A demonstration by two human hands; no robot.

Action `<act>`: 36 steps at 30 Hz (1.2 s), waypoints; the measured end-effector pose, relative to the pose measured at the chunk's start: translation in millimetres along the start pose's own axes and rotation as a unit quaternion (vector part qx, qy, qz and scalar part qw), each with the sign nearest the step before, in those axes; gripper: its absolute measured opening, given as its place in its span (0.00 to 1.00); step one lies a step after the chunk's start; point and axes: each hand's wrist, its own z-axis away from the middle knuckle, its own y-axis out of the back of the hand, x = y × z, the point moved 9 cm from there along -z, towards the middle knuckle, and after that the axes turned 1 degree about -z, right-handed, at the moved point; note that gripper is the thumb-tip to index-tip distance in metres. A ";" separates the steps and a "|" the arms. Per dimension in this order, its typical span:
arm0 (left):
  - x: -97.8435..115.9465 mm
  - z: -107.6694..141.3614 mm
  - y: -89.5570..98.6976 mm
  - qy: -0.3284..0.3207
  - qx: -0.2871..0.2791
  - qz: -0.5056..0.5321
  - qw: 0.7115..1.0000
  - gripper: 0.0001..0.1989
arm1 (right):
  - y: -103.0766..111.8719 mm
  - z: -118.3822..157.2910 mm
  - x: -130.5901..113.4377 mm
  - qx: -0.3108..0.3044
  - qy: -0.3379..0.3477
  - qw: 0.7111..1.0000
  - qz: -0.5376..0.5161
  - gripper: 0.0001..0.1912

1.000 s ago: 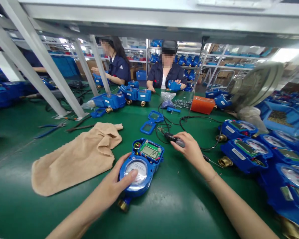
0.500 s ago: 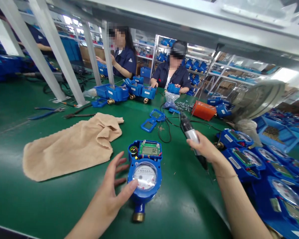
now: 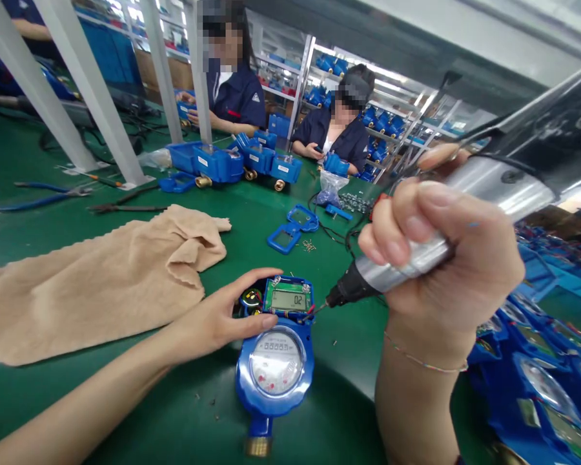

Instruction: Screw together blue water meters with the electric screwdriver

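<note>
A blue water meter (image 3: 275, 361) lies on the green bench with its brass end toward me. Its upper compartment is uncovered, showing a circuit board and a lit display (image 3: 288, 299). My left hand (image 3: 223, 316) grips this compartment, thumb along its lower edge and fingers round the far edge. My right hand (image 3: 445, 252) is closed round an electric screwdriver (image 3: 397, 265), its thin bit slanting down to the compartment's lower right corner, beside red wires. Whether the bit touches a screw is too small to tell.
A tan cloth (image 3: 97, 284) lies at left, with pliers (image 3: 48, 194) beyond. Two blue covers (image 3: 285, 238) and small screws (image 3: 308, 246) lie ahead. More opened meters (image 3: 537, 387) crowd the right side. Two co-workers sit across the bench behind several blue meters (image 3: 217, 165).
My left hand has moved from beside the dial to hold the meter's upper compartment. My right hand has swung the screwdriver round, bringing its bit down to the compartment's corner.
</note>
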 end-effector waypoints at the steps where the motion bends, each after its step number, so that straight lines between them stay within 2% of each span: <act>1: -1.7 1.7 1.3 0.002 0.019 -0.005 1.000 0.35 | -5.1 0.7 5.0 -0.014 -0.012 1.000 0.011 0.14; 5: 1.5 7.9 6.9 -0.005 0.095 -0.034 0.995 0.33 | -11.0 0.9 18.3 -0.038 -0.037 0.998 0.035 0.14; 8: 3.1 8.4 6.6 -0.010 0.114 -0.023 0.993 0.33 | -10.2 -0.1 18.9 -0.038 -0.035 0.998 0.030 0.07; 10: 2.3 7.7 5.9 -0.009 0.115 -0.024 0.993 0.33 | -10.3 0.4 18.0 -0.039 -0.032 0.998 0.022 0.06; 19: 4.5 7.0 6.1 -0.018 0.081 -0.066 0.994 0.32 | -20.3 8.9 20.9 -0.081 -0.040 0.996 0.017 0.13; 25: 5.9 4.5 12.7 -0.048 0.103 -0.076 0.991 0.31 | -25.4 12.9 13.9 -0.068 -0.029 0.988 0.138 0.22; 32: 7.1 7.2 9.6 -0.044 0.124 -0.046 0.990 0.30 | -27.1 10.7 10.9 -0.102 -0.034 0.990 0.093 0.20; 36: -1.0 4.7 8.1 -0.013 0.079 -0.053 0.995 0.35 | -26.0 5.4 4.3 -0.084 -0.030 0.991 0.098 0.17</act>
